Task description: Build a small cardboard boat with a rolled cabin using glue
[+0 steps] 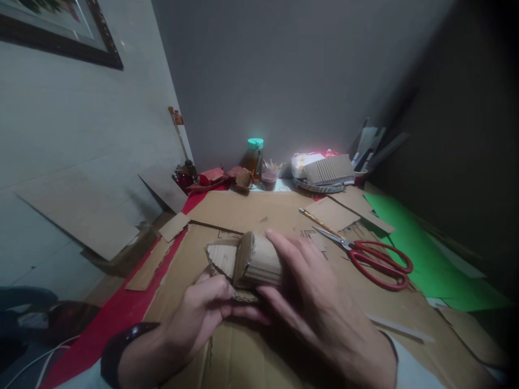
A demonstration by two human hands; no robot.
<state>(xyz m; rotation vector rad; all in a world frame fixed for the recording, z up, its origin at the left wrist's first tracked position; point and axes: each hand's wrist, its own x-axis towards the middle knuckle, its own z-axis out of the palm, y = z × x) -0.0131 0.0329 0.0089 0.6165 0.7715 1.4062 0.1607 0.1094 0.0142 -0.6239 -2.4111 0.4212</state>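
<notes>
A small cardboard model (261,262) is held above the cardboard-covered table. It has a curved, rounded piece on the right and a flat, pointed corrugated piece on the left. My left hand (206,308) grips its lower left edge, with the thumb on the flat piece and fingers underneath. On the right, my right hand (310,292) wraps round the curved piece, thumb below and fingers over the top. Red-handled scissors (379,265) lie to the right of my right hand, beside a pencil (320,220).
Cardboard sheets (219,208) cover a red cloth (101,335). Farther back stand a bottle (254,159), a small cup (269,179), red cardboard pieces (211,176) and a round tray (320,187). Green paper (433,259) lies at the right.
</notes>
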